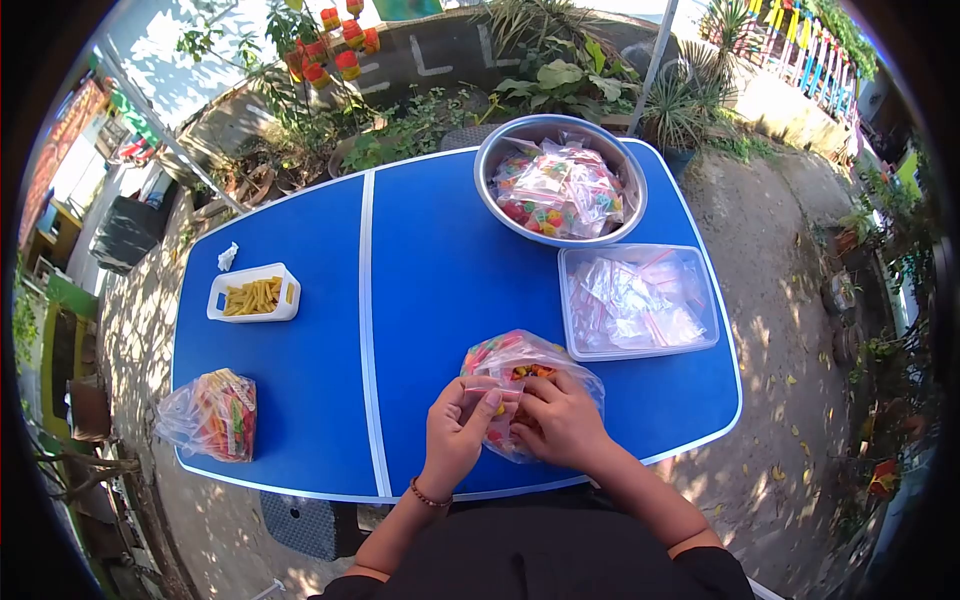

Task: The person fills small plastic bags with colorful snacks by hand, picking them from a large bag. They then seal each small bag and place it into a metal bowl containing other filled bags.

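Observation:
My left hand [458,425] pinches a small clear zip bag [492,391] with a pinkish strip along its top. My right hand [562,420] is beside it, fingers curled at the little bag's mouth; whether they hold anything is hidden. Both hands are over a large clear plastic bag [515,347] of small colourful pieces, red, yellow and orange, lying open at the table's front. Something yellow shows inside the small zip bag, just below my left thumb.
On the blue folding table [310,400] stand a metal bowl [487,200] of filled packets, a plastic box [640,352] of clear zip bags, a white container [250,317] of yellowish sticks, a crumpled white scrap [228,257] and a bag of reddish packets [222,418].

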A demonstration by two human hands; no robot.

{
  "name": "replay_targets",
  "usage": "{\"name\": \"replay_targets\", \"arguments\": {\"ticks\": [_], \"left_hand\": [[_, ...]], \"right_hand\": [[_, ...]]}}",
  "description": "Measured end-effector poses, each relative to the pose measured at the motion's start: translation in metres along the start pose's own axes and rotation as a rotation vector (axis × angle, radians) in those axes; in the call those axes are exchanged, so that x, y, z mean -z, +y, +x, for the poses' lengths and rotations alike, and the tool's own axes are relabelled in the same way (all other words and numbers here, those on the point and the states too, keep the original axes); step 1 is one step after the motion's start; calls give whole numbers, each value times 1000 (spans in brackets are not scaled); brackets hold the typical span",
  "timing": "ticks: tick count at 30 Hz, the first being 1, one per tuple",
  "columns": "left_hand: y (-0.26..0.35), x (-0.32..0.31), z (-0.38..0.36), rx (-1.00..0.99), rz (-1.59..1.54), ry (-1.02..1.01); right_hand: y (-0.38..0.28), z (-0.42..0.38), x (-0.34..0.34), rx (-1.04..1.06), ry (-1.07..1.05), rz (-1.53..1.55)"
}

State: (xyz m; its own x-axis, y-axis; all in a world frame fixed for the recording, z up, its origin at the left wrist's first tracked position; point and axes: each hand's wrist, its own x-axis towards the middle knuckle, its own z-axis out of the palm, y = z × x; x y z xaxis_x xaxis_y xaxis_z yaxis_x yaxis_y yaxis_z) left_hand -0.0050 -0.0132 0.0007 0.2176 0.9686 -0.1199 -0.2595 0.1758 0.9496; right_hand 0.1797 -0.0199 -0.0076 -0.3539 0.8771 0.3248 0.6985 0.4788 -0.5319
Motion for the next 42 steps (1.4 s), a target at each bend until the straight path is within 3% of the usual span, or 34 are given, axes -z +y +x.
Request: {"name": "replay_targets", "arguments": {"ticks": [4,10,13,16,19,25,31,37,40,42], "left_hand": [[-4,0,1,-14,-35,-12],[-5,2,1,19,3,-3],[0,1,-1,26,117,-23],[-5,0,-2,9,175,-42],[0,-3,-4,-57,296,-57],[2,-2,-3,-98,416,-109],[4,-6,-4,-64,267,-191],[2,-1,-3,87,115,-250],[1,0,-1,93,48,-255],[-7,1,2,61,-36,-165]], "right_hand": [[3,-2,-10,17,-85,-93],[7,-2,18,-101,34,215],[4,-2,26,-367,156,607],[-5,3,33,-347,305,887],[-5,-3,35,-343,242,971],[1,3,42,-51,154,604],[2,-1,37,-178,146,619],[-12,9,51,12,85,261],[-10,3,39,-108,173,564],[-5,-1,31,-375,129,722]]}}
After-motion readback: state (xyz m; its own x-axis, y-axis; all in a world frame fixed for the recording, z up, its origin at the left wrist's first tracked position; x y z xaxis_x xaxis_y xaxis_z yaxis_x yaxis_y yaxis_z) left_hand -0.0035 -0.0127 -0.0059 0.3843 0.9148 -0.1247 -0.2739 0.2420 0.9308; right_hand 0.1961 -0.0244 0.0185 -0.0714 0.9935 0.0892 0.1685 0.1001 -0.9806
